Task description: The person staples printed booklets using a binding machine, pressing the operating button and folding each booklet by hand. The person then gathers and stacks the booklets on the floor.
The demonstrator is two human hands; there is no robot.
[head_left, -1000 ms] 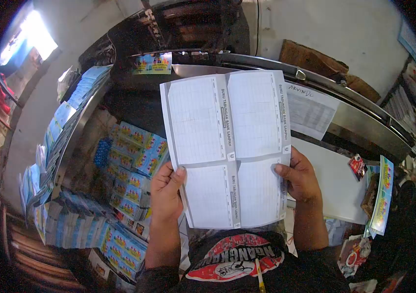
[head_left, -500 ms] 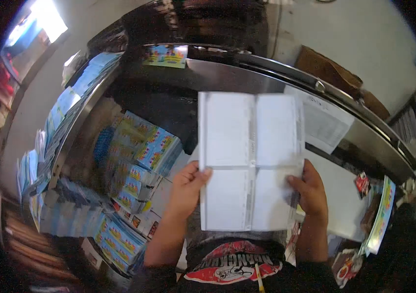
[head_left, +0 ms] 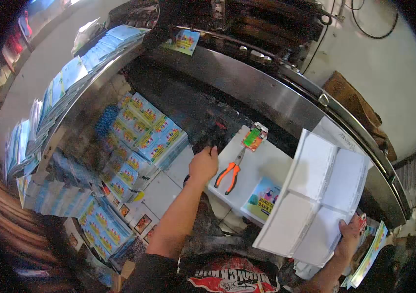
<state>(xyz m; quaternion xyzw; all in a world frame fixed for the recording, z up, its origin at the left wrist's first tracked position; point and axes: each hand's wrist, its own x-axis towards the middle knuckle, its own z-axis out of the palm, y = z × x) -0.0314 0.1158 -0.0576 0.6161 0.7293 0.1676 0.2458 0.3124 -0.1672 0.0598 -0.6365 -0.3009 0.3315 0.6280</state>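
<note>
On the right, my right hand grips the lower edge of a white printed sheet divided into four panels; it is tilted. My left hand is closed in the middle, reaching over a dark area; a black object shows at its fingertips, its kind unclear. Beside that hand, on a white board, lie pliers with orange handles and a small green and orange box. A colourful booklet lies near the sheet, which partly covers it.
Stacks of blue and yellow printed covers stand at left. More blue prints lean along the curved metal edge. A metal rail crosses the back right, with brown cardboard behind it.
My left hand has let go of the sheet and moved up and right to the dark object. My right hand has carried the sheet right and tilted it, uncovering the pliers and booklet.
</note>
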